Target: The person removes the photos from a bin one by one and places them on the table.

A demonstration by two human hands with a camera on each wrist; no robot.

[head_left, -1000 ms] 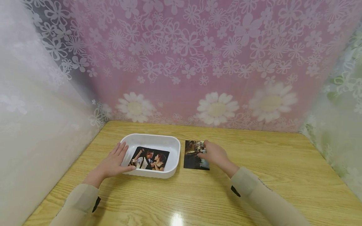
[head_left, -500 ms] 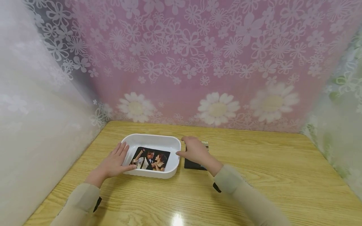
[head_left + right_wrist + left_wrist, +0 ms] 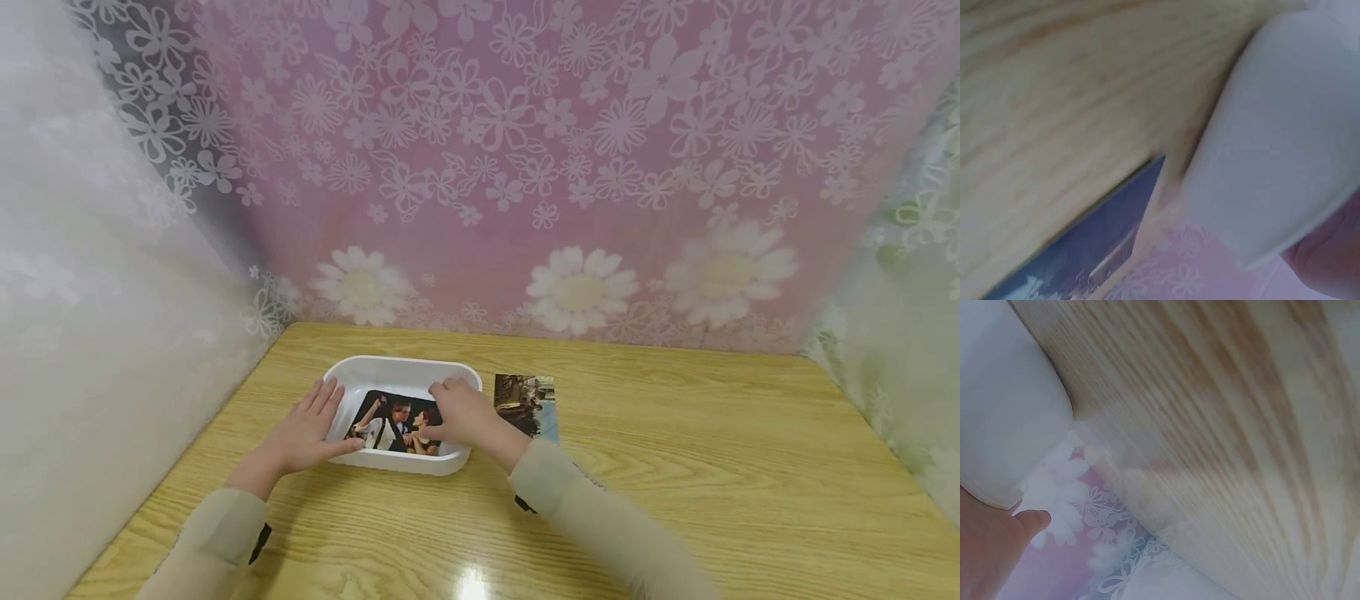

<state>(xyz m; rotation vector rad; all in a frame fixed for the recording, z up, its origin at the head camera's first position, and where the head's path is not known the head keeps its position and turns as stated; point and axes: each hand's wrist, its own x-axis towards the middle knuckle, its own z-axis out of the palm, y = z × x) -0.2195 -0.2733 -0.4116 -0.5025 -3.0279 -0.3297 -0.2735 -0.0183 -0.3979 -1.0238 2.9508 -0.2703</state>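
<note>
Partly beneath the right hand (image 3: 468,414), whose grasp cannot be told, a photograph of two people (image 3: 392,425) lies inside a white tray (image 3: 397,463) walled around those fingertips, the left hand (image 3: 300,429) resting straight-fingered on its opposite rim, a second photograph (image 3: 527,407) just outside rightward, and tabletop (image 3: 712,450) extending past it toward a floral curtain (image 3: 480,167).

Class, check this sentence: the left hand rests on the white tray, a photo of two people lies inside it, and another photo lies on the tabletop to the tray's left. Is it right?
Not quite: the head view shows the other photo on the wooden tabletop to the right of the white tray. The left hand and the photo of two people are as stated.
</note>
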